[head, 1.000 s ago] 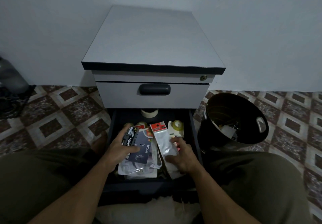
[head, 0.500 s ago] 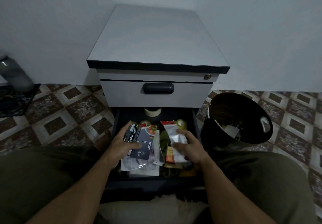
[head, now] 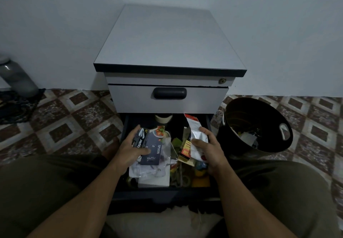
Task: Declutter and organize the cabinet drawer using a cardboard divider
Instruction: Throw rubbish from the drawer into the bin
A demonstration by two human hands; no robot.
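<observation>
- One grey cabinet (head: 167,39) stands on the tiled floor (head: 61,119) against the wall; two of its drawers show, the upper drawer (head: 167,104) closed
- One black bin (head: 259,145) sits just right of the cabinet, tipped toward the person, with scraps inside
- The open drawer (head: 127,124), the lower one, is pulled out toward the person and crowded with small goods; those at its front right are too dark to name, perhaps tape rolls
- The left hand (head: 130,148) is over the drawer's left half, its grip closed round two flat packs held together, thumb across the front
- The right hand (head: 209,150) is over the right half, its grip narrow, pinching one silver pouch (head: 194,135)
- The pouch's long axis runs front to back, its red-topped end pointing at the cabinet and leaning slightly left
- One spoon pack (head: 154,150) lies lengthwise front to back, its print reading sideways
- One stapler pack (head: 140,139) overlaps it on the left, its far end angled right
- One orange box (head: 185,149) lies just left of the pouch
- One tape roll (head: 163,118) rests at the drawer's back
</observation>
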